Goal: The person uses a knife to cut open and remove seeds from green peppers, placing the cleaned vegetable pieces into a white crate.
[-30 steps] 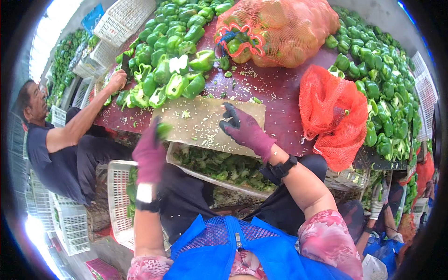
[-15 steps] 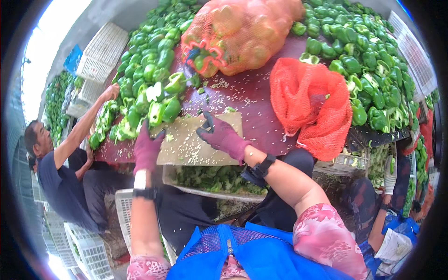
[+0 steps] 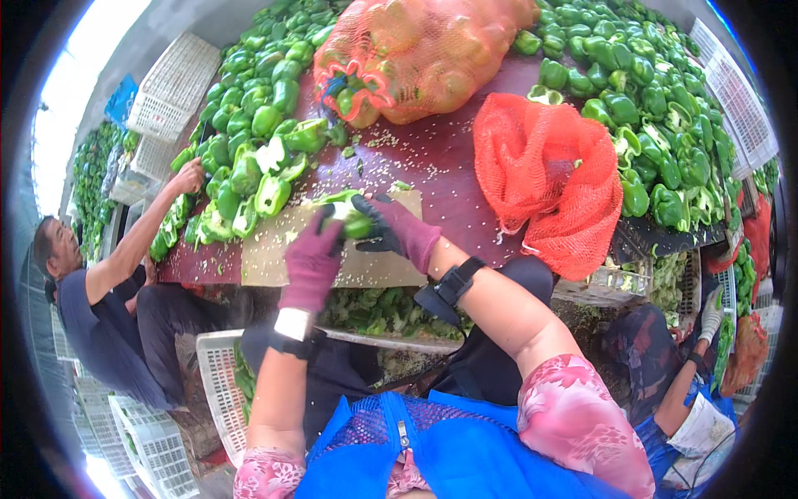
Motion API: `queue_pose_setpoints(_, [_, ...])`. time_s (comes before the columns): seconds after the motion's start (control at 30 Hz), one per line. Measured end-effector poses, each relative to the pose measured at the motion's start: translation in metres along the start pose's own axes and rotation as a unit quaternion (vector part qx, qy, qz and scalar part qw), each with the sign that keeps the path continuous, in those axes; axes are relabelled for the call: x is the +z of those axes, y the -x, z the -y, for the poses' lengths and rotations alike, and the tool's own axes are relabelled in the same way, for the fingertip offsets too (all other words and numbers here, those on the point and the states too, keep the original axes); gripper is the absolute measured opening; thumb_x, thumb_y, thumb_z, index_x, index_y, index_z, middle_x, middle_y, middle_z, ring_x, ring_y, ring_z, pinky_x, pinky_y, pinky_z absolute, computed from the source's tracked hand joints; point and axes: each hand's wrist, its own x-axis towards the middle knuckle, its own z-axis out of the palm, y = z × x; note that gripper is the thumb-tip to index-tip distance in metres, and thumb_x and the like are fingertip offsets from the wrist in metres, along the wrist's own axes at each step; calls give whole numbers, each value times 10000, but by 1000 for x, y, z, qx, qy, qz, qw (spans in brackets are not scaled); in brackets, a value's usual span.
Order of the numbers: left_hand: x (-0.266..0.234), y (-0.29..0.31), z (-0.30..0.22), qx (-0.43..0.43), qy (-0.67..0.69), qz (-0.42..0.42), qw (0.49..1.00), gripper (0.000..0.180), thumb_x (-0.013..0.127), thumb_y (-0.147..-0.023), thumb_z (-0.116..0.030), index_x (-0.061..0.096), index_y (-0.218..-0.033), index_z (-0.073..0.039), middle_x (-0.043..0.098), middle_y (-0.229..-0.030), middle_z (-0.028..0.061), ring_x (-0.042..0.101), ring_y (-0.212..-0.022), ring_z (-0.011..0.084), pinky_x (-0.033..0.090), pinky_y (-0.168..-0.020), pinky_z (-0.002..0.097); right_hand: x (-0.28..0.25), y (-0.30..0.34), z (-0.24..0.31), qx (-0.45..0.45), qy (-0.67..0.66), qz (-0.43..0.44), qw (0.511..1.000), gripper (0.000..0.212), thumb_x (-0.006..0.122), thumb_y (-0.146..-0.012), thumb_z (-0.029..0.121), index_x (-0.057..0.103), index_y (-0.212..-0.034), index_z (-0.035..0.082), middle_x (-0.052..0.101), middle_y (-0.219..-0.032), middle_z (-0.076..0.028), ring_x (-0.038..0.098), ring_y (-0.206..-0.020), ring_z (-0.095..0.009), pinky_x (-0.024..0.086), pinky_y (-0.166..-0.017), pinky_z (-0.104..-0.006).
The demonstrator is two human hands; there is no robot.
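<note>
A cut pepper [image 3: 357, 224] is pinched between the left hand [image 3: 312, 259] and the right hand [image 3: 402, 226], above the tan board [image 3: 270, 259]. It is best held low, its walls squeezed only lightly.

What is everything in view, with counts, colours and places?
Table: one, dark red, centre.
Board: one, tan, table's near edge.
Handled pepper: one, green, over the board.
Loose peppers: many, green, heaped left and right.
Seeds: many, pale, across table and board.
Full mesh bag: one, orange-red, table's far side.
Slack mesh bag: one, red, table's right half.
Scrap bin: one, pale rim, below the board.
Crates: several, white, both sides.
Co-workers: at least two, partly dark clothing, left and lower right.
Vest: one, blue, wearer's torso.
Sleeves: two, pink floral, upper arms.
Left grip: one, purple-black glove, at pepper's left.
Right grip: one, purple-black glove, closed on pepper.
</note>
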Motion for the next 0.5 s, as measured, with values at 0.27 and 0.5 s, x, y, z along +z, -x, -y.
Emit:
queue_pose_setpoints(0.27, [-5, 61, 2, -279, 676, -92, 676, 566, 482, -984, -389, 296, -1458, -141, 383, -1436, 93, 528, -1183, 279, 507, -916, 411, 25, 17, -5, -146, 126, 8, 981, 592, 647, -892, 270, 372, -1385, 89, 586, -1120, -100, 601, -905, -160, 522, -739, -319])
queue_pose_setpoints(0.5, [-1, 56, -8, -362, 803, -30, 473, 556, 494, -942, -518, 478, -1329, -119, 578, -1235, 81, 589, -1080, 242, 525, -872, 429, 36, 27, -20, -252, 443, 41, 859, 865, 726, -724, 279, 294, -1437, 48, 540, -1259, -223, 564, -1125, -334, 446, -965, -386])
